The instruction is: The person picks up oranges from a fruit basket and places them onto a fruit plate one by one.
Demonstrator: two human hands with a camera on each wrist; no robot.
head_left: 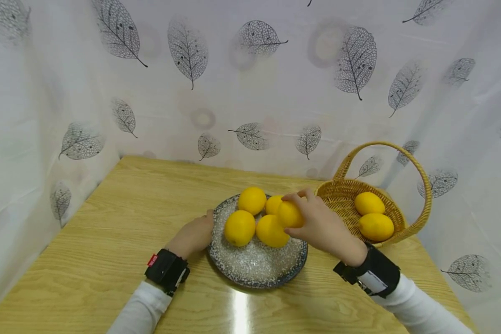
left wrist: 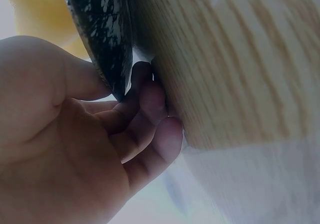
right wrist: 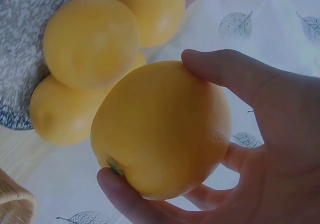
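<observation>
My right hand holds a yellow lemon over the right side of a speckled grey plate. In the right wrist view, thumb and fingers spread around this lemon, and a green stem spot shows beside one fingertip. Several more lemons sit together on the plate's far half, one partly hidden behind the held fruit. At the plate's left edge, my left hand grips the dark rim, thumb on the upper side and curled fingers beneath, close to the wood.
A wicker basket with a tall arched handle stands right of the plate, near my right forearm. Two lemons lie inside it. Behind the wooden table hangs a pale curtain with a leaf print.
</observation>
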